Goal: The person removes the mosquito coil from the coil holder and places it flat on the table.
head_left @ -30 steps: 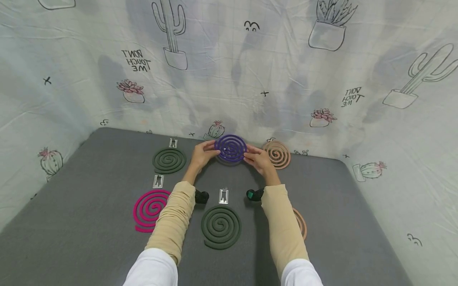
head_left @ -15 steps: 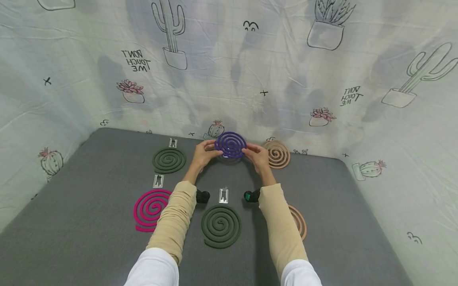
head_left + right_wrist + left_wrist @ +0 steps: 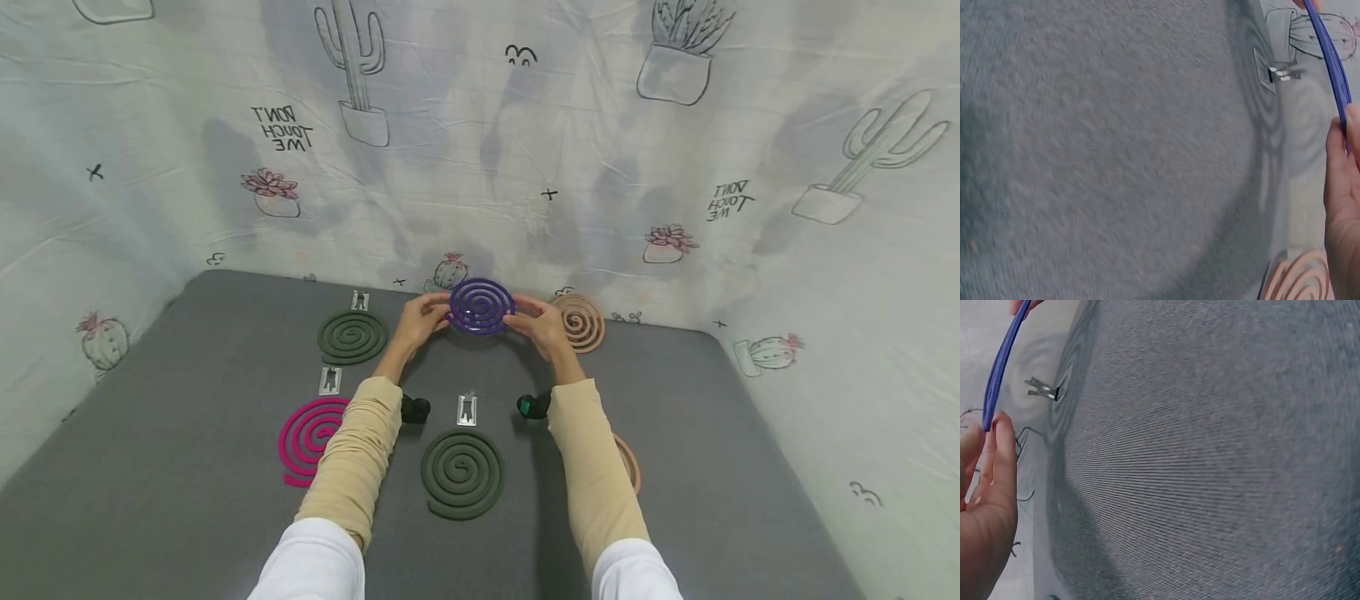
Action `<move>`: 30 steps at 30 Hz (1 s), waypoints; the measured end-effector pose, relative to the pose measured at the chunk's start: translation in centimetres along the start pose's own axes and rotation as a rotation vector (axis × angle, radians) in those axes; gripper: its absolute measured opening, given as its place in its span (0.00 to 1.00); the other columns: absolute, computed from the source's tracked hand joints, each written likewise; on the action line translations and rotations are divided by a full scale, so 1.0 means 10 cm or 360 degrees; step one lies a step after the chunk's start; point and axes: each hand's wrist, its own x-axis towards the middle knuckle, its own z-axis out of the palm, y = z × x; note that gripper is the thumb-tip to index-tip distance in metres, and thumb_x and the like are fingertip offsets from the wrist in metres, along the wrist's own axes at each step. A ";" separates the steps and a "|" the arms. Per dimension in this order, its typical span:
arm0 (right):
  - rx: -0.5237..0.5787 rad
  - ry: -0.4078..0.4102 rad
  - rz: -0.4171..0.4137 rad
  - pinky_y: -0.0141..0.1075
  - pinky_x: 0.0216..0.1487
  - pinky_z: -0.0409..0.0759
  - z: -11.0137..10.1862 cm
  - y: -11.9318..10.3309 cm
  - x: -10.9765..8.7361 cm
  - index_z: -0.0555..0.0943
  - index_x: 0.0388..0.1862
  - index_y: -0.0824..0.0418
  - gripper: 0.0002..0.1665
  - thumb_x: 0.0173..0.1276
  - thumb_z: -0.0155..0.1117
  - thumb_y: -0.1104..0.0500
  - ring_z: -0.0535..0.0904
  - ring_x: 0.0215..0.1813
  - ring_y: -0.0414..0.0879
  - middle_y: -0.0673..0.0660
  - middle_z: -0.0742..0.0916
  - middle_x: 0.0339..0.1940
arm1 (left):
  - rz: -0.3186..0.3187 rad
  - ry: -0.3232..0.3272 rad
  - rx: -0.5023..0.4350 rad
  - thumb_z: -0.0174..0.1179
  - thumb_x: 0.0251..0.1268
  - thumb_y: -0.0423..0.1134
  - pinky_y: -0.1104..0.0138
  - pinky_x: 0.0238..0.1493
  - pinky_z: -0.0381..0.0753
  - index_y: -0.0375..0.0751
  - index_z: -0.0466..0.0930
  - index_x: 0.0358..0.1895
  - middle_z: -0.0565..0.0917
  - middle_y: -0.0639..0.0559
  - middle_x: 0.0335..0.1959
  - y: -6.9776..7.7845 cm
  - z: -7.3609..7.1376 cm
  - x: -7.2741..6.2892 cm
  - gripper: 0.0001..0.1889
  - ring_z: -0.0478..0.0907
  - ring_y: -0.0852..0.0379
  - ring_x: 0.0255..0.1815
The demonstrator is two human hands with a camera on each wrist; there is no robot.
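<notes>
A blue-purple mosquito coil (image 3: 482, 307) is held up near the far edge of the grey table, tilted toward the head camera. My left hand (image 3: 422, 322) pinches its left rim between thumb and fingers. At the opposite rim my right hand (image 3: 546, 327) grips it the same way. Both wrist views show the coil edge-on as a thin blue strip (image 3: 997, 372), raised off the table. Below it stands a small metal coil stand (image 3: 1267, 72) with its prongs bent upward, also visible in the left wrist view. The coil covers that stand in the head view.
Green coils lie at the back left (image 3: 352, 337) and front middle (image 3: 462, 475). A pink coil (image 3: 284, 446) is partly under my left forearm. Tan coils lie back right (image 3: 581, 322) and beside my right forearm (image 3: 633, 462). Flat metal stands (image 3: 467, 410) lie nearby. A patterned curtain (image 3: 480, 167) borders the table.
Both hands keep their hold on the blue-purple coil, which has risen very slightly and shifted little. The left thumb overlaps its rim less than before. The head view has turned a touch.
</notes>
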 end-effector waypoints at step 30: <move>-0.0348 -0.0252 0.0082 0.45 0.70 0.66 -0.11 -0.03 -0.06 0.61 0.71 0.67 0.43 0.57 0.63 0.78 0.58 0.74 0.60 0.63 0.63 0.74 | -0.0037 -0.0202 0.0076 0.58 0.65 0.28 0.55 0.60 0.77 0.35 0.66 0.67 0.75 0.31 0.57 0.01 -0.06 -0.01 0.26 0.76 0.44 0.54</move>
